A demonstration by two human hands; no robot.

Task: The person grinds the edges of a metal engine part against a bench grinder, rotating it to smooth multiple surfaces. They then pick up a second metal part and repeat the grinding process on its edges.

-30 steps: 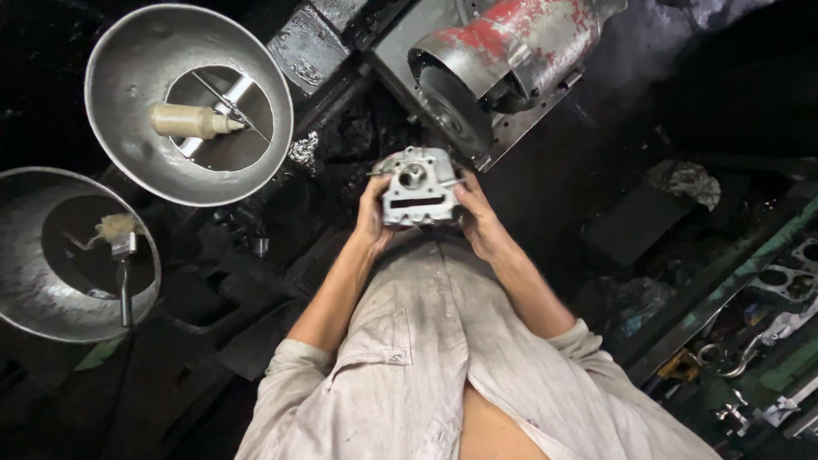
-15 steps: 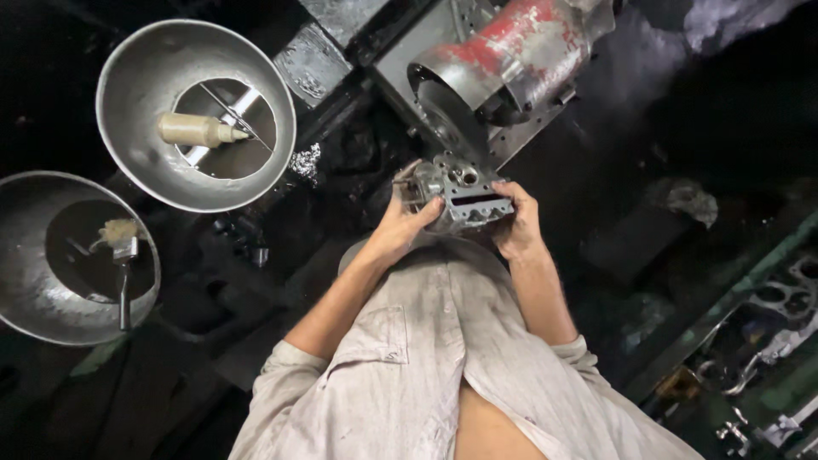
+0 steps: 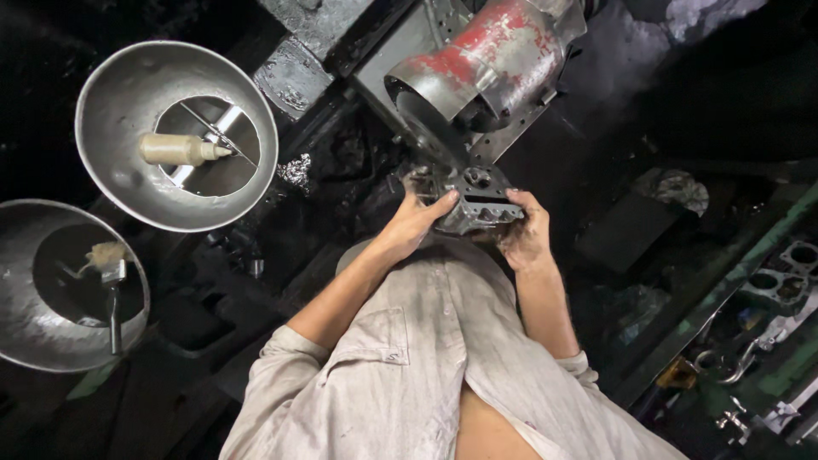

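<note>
Both my hands grip a grey cast-metal engine part (image 3: 475,196) with round bores and fins. My left hand (image 3: 419,220) wraps its left side, thumb across the top. On the right side my right hand (image 3: 525,232), dark with grease, clasps it. The part is held just in front of a larger engine block with a red, worn cylindrical housing (image 3: 486,72). My arms in a pale, stained shirt reach forward from the bottom of the view.
Two metal bowls stand at left: the upper bowl (image 3: 111,102) holds a cream squeeze bottle (image 3: 177,150), the lower bowl (image 3: 25,332) holds a brush (image 3: 109,273). Greasy black floor lies all around. Metal parts and a green rack (image 3: 750,298) sit at right.
My hands have carried the engine part forward and to the right, from in front of my chest up to the red engine block, turning it over on the way.
</note>
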